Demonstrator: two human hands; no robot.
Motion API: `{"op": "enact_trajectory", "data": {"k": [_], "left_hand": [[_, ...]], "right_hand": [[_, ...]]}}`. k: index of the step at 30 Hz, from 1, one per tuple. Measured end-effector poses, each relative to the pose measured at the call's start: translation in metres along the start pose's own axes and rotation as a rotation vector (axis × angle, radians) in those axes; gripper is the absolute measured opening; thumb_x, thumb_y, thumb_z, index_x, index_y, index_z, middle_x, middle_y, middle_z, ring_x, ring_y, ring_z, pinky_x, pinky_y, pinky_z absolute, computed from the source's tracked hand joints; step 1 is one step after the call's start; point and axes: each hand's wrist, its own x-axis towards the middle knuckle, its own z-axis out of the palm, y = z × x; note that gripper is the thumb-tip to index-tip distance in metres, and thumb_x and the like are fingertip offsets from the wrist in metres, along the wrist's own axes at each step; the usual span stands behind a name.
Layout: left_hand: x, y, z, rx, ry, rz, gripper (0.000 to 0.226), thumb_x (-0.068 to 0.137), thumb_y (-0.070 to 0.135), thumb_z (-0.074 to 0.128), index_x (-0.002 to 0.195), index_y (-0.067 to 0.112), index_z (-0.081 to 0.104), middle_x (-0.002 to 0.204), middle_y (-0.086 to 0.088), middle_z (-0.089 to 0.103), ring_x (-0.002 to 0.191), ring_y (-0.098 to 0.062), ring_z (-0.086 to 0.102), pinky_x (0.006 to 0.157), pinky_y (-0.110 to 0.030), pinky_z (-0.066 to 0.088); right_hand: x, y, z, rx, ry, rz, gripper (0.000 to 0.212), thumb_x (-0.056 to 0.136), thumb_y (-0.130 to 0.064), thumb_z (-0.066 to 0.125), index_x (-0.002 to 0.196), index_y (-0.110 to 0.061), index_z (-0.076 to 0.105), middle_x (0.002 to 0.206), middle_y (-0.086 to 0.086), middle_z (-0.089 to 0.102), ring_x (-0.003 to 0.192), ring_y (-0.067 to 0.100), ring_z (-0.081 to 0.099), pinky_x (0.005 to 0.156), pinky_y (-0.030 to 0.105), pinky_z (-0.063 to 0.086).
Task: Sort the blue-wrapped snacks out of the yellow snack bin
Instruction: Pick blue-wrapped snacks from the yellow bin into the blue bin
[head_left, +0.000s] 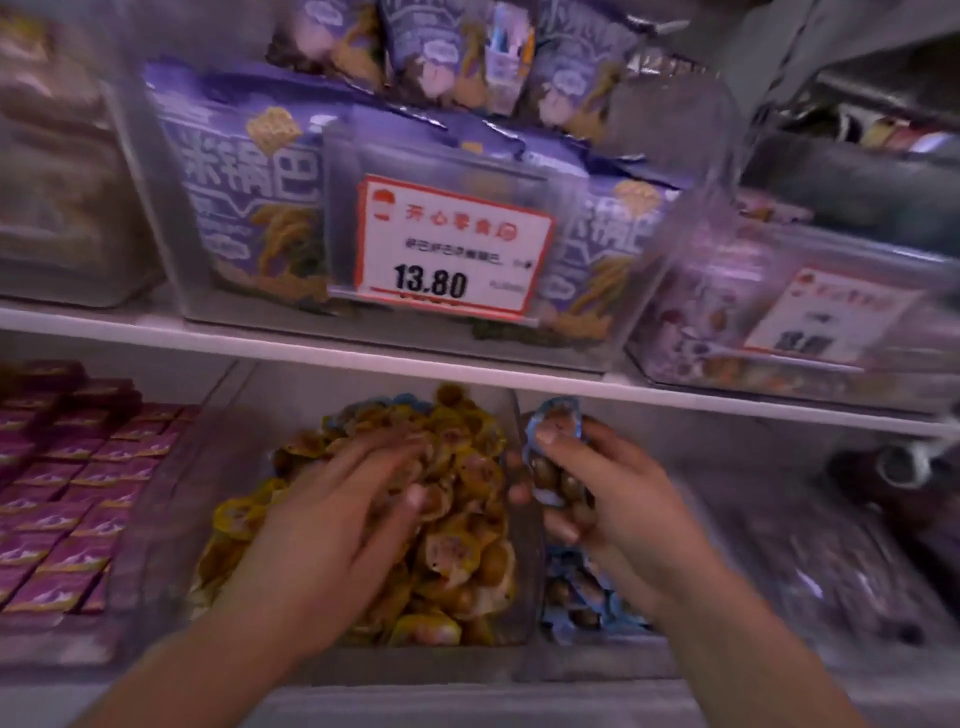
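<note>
A clear bin (527, 613) on the lower shelf is heaped with yellow-wrapped snacks (457, 525). A few blue wrappers (402, 401) peek out at the back of the heap. My left hand (332, 509) lies spread on the yellow heap, fingers pressed into it; whether it grips anything is blurred. My right hand (618, 499) hovers just right of the bin wall, shut on a bunch of blue-wrapped snacks (553, 447). Below it a neighbouring bin holds more blue-wrapped snacks (576, 597).
Pink-purple boxes (62, 483) fill the left of the lower shelf. Dark packets (831, 561) lie in the bin at the right. The white shelf edge (363, 358) runs just above my hands, carrying bins of purple bags (244, 171) and a price tag (452, 249).
</note>
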Motion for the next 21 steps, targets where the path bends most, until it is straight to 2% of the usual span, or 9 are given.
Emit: {"op": "enact_trajectory", "data": {"k": [3,5,7,9,12,14,17,19,21], "left_hand": [[0.01,-0.011,0.002,0.112,-0.02,-0.058,0.048,0.094,0.051,0.035,0.131,0.03,0.058,0.139,0.007,0.055,0.122,-0.02,0.057,0.101,-0.04,0.047],[0.014,-0.019,0.006,0.194,-0.086,-0.097,0.053,0.093,0.055,0.033,0.133,0.029,0.057,0.141,0.001,0.055,0.122,-0.026,0.058,0.101,-0.043,0.047],[0.015,-0.025,0.009,0.256,-0.17,-0.118,0.062,0.092,0.062,0.026,0.136,0.029,0.055,0.143,0.001,0.053,0.124,-0.026,0.057,0.103,-0.045,0.046],[0.013,-0.025,0.012,0.274,-0.242,-0.137,0.071,0.089,0.07,0.018,0.139,0.033,0.052,0.144,0.006,0.052,0.127,-0.021,0.054,0.105,-0.042,0.044],[0.007,-0.022,0.01,0.269,-0.288,-0.125,0.074,0.087,0.073,0.014,0.142,0.035,0.048,0.145,0.009,0.051,0.131,-0.016,0.05,0.106,-0.038,0.043],[0.003,-0.018,0.005,0.284,-0.306,-0.105,0.071,0.087,0.071,0.017,0.142,0.039,0.047,0.145,0.01,0.051,0.134,-0.016,0.047,0.107,-0.035,0.041],[-0.007,-0.015,-0.006,0.334,-0.325,-0.082,0.064,0.088,0.065,0.022,0.14,0.039,0.049,0.136,0.014,0.056,0.122,-0.014,0.056,0.101,-0.03,0.041],[-0.017,-0.015,-0.013,0.339,-0.317,-0.049,0.056,0.091,0.06,0.028,0.135,0.036,0.053,0.129,0.014,0.059,0.116,-0.013,0.058,0.099,-0.026,0.038],[-0.026,-0.016,-0.017,0.338,-0.335,-0.054,0.056,0.092,0.061,0.024,0.138,0.038,0.048,0.133,0.017,0.054,0.121,-0.011,0.051,0.104,-0.025,0.034]], "right_hand": [[0.005,-0.01,-0.049,-0.19,0.072,-0.028,0.012,0.09,-0.021,0.067,0.082,-0.017,0.075,0.08,0.007,0.073,0.078,0.029,0.069,0.047,0.027,0.045],[0.008,-0.01,-0.081,-0.469,0.091,-0.023,0.01,0.09,-0.025,0.068,0.088,-0.02,0.077,0.086,0.0,0.076,0.081,0.018,0.07,0.06,0.024,0.05],[0.011,-0.004,-0.106,-0.633,0.085,0.023,0.01,0.09,-0.026,0.068,0.088,-0.02,0.077,0.088,-0.003,0.077,0.08,0.011,0.07,0.063,0.017,0.051],[0.017,0.003,-0.12,-0.739,0.158,0.015,0.013,0.091,-0.029,0.068,0.089,-0.019,0.075,0.089,0.0,0.077,0.086,0.012,0.07,0.068,0.018,0.051],[0.03,0.007,-0.117,-0.772,0.338,-0.186,0.01,0.093,-0.024,0.065,0.087,-0.02,0.073,0.084,-0.006,0.074,0.079,0.0,0.067,0.06,0.007,0.045],[0.033,0.006,-0.1,-0.695,0.371,-0.342,0.013,0.092,-0.016,0.065,0.084,-0.023,0.073,0.084,-0.014,0.073,0.079,-0.007,0.065,0.064,0.003,0.044],[0.029,0.011,-0.06,-0.692,0.29,-0.507,0.018,0.092,-0.01,0.061,0.088,-0.023,0.073,0.088,-0.015,0.074,0.086,-0.005,0.066,0.076,0.006,0.046],[0.024,0.015,-0.027,-0.768,0.177,-0.603,0.016,0.091,-0.021,0.058,0.093,-0.026,0.073,0.089,-0.018,0.072,0.088,-0.006,0.065,0.076,0.006,0.045],[0.023,0.018,0.007,-0.85,0.014,-0.637,0.019,0.088,-0.031,0.055,0.098,-0.031,0.072,0.089,-0.018,0.072,0.086,-0.007,0.064,0.074,0.007,0.046]]}}
